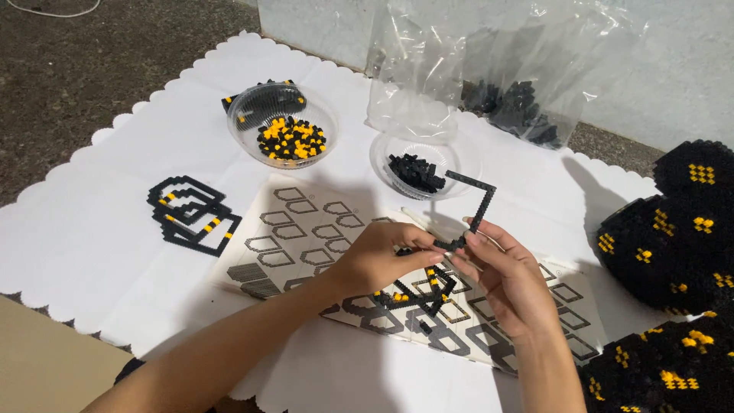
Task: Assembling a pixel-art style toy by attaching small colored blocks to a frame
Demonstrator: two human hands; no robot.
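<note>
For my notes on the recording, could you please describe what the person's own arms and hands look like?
Both arms are bare as far as the picture shows. The left hand and right hand wear no gloves, and no rings, watch or bracelet can be seen. The fingernails are short and unpainted, as far as one can tell. A bit of dark cloth shows by the left elbow at the lower edge.

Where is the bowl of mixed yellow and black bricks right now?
In the head view, the clear bowl of yellow and black bricks sits upper left of centre on the white scalloped cloth, left of the bowl of black bricks and above the instruction sheet.
</note>
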